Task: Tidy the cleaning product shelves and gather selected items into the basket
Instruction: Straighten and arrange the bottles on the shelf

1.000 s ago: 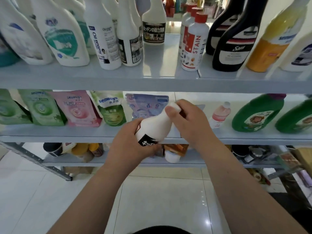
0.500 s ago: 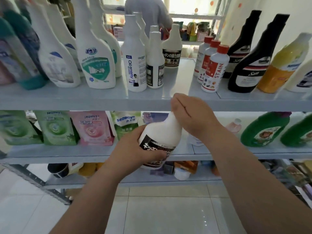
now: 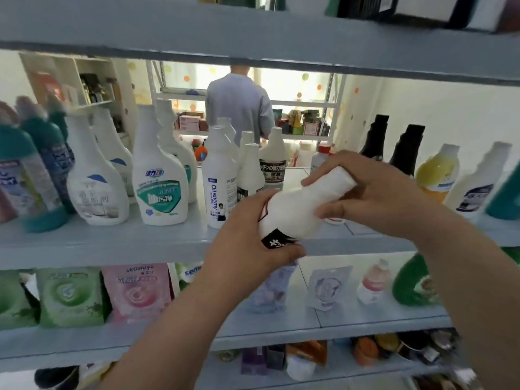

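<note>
Both hands are on the white bottle [image 3: 298, 209], held tilted in the air in front of the middle shelf [image 3: 112, 243], neck pointing up and to the right. The left hand [image 3: 247, 243] wraps around the bottle's lower body, thumb across the black label. The right hand [image 3: 374, 192] closes over the neck and top, fingers curled around it. Just behind the hands, a matching bottle [image 3: 271, 161] with the same black label stands upright on that shelf. Left of the hands stands the "Oil enemy" bottle [image 3: 219, 181], and beyond the right hand two black bottles [image 3: 405, 153].
</note>
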The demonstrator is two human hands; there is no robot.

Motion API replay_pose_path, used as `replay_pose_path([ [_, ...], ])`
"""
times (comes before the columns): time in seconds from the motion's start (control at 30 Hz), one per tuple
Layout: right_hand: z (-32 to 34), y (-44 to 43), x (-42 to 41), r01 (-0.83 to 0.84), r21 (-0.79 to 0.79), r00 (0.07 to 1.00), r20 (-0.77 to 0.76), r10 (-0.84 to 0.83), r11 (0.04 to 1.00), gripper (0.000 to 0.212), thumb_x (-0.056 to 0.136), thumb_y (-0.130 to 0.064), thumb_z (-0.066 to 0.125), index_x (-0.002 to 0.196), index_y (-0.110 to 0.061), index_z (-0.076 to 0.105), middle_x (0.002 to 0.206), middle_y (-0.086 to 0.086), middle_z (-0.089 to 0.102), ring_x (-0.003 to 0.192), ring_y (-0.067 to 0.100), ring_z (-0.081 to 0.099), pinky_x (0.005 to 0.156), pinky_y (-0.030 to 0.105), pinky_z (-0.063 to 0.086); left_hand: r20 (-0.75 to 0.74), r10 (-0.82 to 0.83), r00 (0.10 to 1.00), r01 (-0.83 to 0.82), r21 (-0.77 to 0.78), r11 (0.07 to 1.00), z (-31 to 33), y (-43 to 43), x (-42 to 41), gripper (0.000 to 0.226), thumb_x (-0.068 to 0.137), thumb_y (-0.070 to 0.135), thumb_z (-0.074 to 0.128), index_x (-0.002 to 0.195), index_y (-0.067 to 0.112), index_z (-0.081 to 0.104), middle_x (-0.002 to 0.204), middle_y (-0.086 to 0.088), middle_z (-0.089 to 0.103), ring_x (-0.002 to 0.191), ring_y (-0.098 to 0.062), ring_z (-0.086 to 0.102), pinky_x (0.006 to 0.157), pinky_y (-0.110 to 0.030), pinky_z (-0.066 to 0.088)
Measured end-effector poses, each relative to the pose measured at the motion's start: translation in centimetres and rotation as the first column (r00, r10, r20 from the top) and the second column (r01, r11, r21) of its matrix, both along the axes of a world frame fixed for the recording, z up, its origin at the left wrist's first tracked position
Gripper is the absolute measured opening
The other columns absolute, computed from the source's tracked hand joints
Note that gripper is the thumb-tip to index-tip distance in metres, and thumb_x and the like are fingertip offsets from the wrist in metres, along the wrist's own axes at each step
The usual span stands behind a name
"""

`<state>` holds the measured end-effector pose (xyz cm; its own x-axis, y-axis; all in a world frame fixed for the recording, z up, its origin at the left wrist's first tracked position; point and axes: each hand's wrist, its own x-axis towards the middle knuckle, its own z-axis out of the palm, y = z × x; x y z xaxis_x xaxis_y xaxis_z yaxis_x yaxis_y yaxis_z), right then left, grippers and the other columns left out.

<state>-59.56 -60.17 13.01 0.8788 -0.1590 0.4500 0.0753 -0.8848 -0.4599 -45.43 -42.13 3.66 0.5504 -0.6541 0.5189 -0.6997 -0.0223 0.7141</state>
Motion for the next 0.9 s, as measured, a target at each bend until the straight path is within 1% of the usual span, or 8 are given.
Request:
replay_pose_path([
  [0.13, 2.3, -3.7, -0.6, 0.089, -0.176, 0.984, 0.169, -0.059, 0.98, 0.046, 0.078, -0.043, 0.08, 0.117, -0.052, 0.058, 0.12, -0.02, 0.066, 0.11, 0.005, 0.062, 0.086, 0.021, 0.053, 0.14, -0.022, 0.99, 0.01, 0.083, 0.997, 3.2, -4.2, 1.5, 0.101, 0.074, 0.057, 0.079, 0.153, 0.044, 0.018, 0.147, 0.026, 0.033, 0.12, 0.013, 0.04, 0.101, -0.013, 0.036],
  [0.23, 3.5, -7.5, 0.4, 0.193, -0.335, 0.949, 0.301, -0.09, 0.922, 0.042, 0.085, -0.037, 0.075, 0.125, -0.03, 0.064, 0.12, -0.005, 0.066, 0.111, 0.017, 0.057, 0.086, 0.034, 0.048, 0.223, 0.1, 0.97, -0.15, 0.219, 0.964, 4.4, -7.5, 2.3, 0.092, 0.086, 0.054, 0.072, 0.154, 0.031, 0.016, 0.156, 0.006, 0.029, 0.131, -0.014, 0.045, 0.094, -0.022, 0.035],
  [0.33, 3.9, -11.0, 2.5, 0.296, -0.518, 0.921, 0.378, -0.095, 0.802, 0.04, 0.091, -0.029, 0.065, 0.126, -0.01, 0.068, 0.119, 0.012, 0.067, 0.115, 0.031, 0.058, 0.085, 0.04, 0.051, 0.392, 0.119, 0.912, -0.242, 0.281, 0.929, 5.7, -11.2, 3.2, 0.07, 0.09, 0.051, 0.066, 0.145, 0.02, 0.034, 0.144, -0.003, 0.043, 0.122, -0.022, 0.053, 0.088, -0.025, 0.037],
  [0.43, 3.9, -13.6, 5.0, 0.386, -0.589, 0.889, 0.442, -0.117, 0.71, 0.041, 0.082, -0.011, 0.083, 0.119, -0.002, 0.07, 0.114, 0.019, 0.071, 0.111, 0.041, 0.064, 0.072, 0.051, 0.06, 0.477, 0.121, 0.871, -0.299, 0.318, 0.9, 8.1, -15.7, 5.1, 0.049, 0.091, 0.039, 0.066, 0.13, 0.013, 0.052, 0.125, -0.009, 0.053, 0.11, -0.028, 0.058, 0.091, -0.038, 0.052],
  [0.5, 4.0, -14.8, 6.7, 0.399, -0.65, 0.889, 0.447, -0.099, 0.647, 0.043, 0.075, -0.007, 0.088, 0.113, 0.0, 0.069, 0.107, 0.022, 0.072, 0.102, 0.043, 0.067, 0.065, 0.045, 0.058, 0.52, 0.157, 0.839, -0.371, 0.337, 0.865, 9.2, -19.0, 6.9, 0.046, 0.091, 0.031, 0.065, 0.129, 0.01, 0.051, 0.124, -0.013, 0.051, 0.112, -0.034, 0.058, 0.093, -0.045, 0.053],
  [0.7, 4.2, -18.4, 10.8, 0.422, -0.692, 0.888, 0.444, -0.116, 0.585, 0.045, 0.073, -0.008, 0.089, 0.111, 0.001, 0.066, 0.101, 0.021, 0.071, 0.1, 0.042, 0.066, 0.055, 0.041, 0.055, 0.445, 0.336, 0.83, -0.547, 0.534, 0.644, 10.3, -26.9, 11.5, 0.082, 0.097, 0.016, 0.062, 0.159, 0.006, 0.01, 0.157, -0.028, 0.025, 0.145, -0.044, 0.03, 0.115, -0.053, 0.036],
  [0.8, 4.4, -19.7, 12.2, 0.416, -0.691, 0.898, 0.416, -0.145, 0.591, 0.045, 0.076, -0.011, 0.088, 0.112, 0.001, 0.064, 0.098, 0.02, 0.07, 0.098, 0.04, 0.065, 0.057, 0.04, 0.053, 0.337, 0.41, 0.847, -0.531, 0.516, 0.672, 10.3, -28.7, 13.8, 0.058, 0.099, 0.008, 0.053, 0.149, -0.001, 0.025, 0.144, -0.028, 0.042, 0.133, -0.04, 0.046, 0.11, -0.048, 0.044],
  [0.9, 4.5, -20.8, 13.5, 0.393, -0.695, 0.915, 0.364, -0.176, 0.602, 0.046, 0.082, -0.012, 0.083, 0.121, -0.002, 0.061, 0.103, 0.019, 0.069, 0.104, 0.038, 0.062, 0.064, 0.044, 0.058, 0.376, 0.431, 0.82, -0.569, 0.46, 0.681, 10.0, -29.6, 15.6, 0.045, 0.101, 0.005, 0.045, 0.144, -0.004, 0.037, 0.14, -0.024, 0.044, 0.124, -0.038, 0.051, 0.101, -0.039, 0.044],
])
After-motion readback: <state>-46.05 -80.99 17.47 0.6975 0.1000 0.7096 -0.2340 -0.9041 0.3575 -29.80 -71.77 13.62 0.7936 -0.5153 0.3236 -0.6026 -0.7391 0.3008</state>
